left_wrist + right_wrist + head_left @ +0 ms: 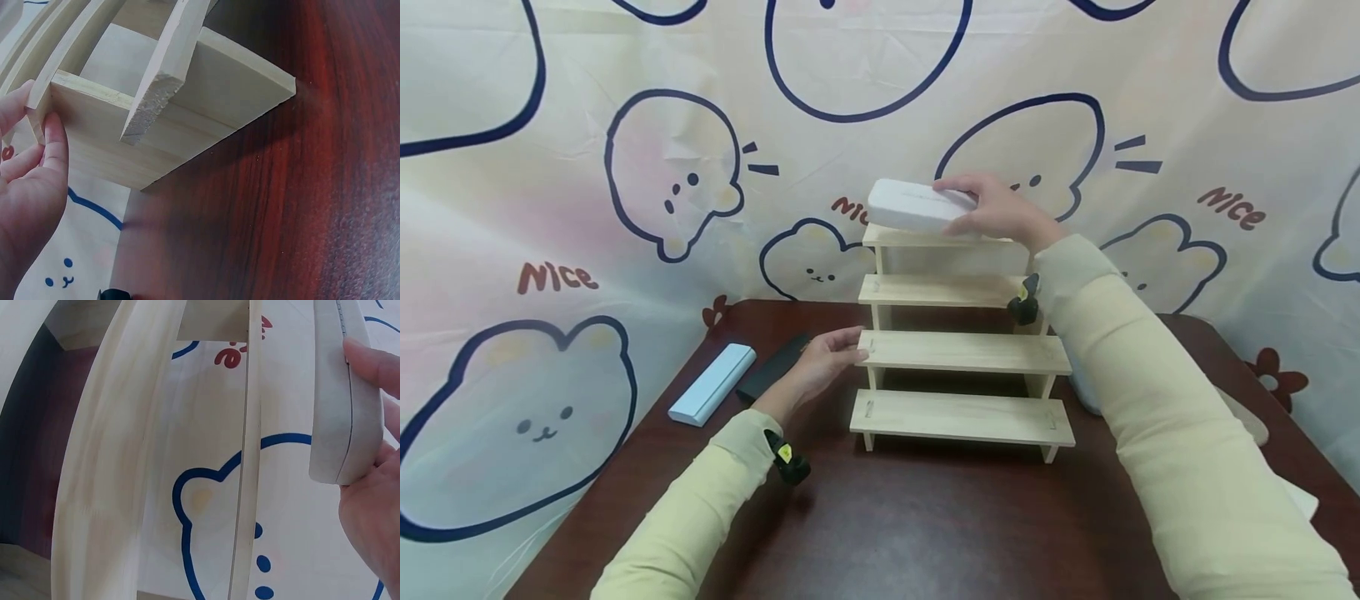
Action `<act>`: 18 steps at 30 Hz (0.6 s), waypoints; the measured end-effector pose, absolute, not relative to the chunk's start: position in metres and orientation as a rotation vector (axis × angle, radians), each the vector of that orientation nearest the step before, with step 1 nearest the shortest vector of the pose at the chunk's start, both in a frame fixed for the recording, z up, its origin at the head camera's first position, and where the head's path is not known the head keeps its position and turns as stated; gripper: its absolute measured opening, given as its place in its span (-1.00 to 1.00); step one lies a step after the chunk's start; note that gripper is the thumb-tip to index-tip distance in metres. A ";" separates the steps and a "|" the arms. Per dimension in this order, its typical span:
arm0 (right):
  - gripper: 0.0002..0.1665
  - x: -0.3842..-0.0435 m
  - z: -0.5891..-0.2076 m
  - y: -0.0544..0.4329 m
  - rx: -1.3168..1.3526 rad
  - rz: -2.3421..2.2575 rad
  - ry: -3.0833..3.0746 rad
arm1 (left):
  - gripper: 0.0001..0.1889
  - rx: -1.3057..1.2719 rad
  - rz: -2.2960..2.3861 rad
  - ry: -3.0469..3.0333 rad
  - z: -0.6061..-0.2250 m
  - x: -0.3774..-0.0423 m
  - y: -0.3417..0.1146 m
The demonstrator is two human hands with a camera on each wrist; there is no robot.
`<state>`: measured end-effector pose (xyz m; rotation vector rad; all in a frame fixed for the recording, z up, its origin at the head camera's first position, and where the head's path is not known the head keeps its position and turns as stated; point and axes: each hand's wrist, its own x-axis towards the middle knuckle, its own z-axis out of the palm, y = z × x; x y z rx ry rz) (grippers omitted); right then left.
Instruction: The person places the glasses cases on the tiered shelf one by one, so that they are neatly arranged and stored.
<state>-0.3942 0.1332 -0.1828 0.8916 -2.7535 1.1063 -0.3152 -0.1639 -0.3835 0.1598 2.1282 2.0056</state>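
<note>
A pale wooden four-step display rack (962, 418) stands on the dark red-brown table. My right hand (1000, 208) grips one end of a white elongated case (910, 204) at the level of the top step. In the right wrist view, a seam and a hinge line run along the case (337, 425), with a thumb on its edge and a gap between it and the top board (245, 487). My left hand (820, 362) pinches the left end of the second board from the bottom. In the left wrist view, thumb and fingers (56, 147) sit around that board end.
Left of the rack lie a light blue oblong case (713, 385) and a black flat item (775, 369). To the right, partly behind my right sleeve, are a bluish rounded object (1081, 387), a beige one (1243, 417) and a white one (1300, 497). A cartoon-print cloth (880, 150) hangs behind.
</note>
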 end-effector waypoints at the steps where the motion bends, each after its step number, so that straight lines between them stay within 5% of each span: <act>1: -0.20 -0.395 -0.183 0.131 0.897 1.109 -2.752 | -0.44 0.160 2.006 2.129 -0.383 -0.315 -0.163; 18: -0.26 -0.414 -0.182 0.110 0.967 0.934 -2.814 | -0.42 0.160 1.991 2.131 -0.382 -0.314 -0.164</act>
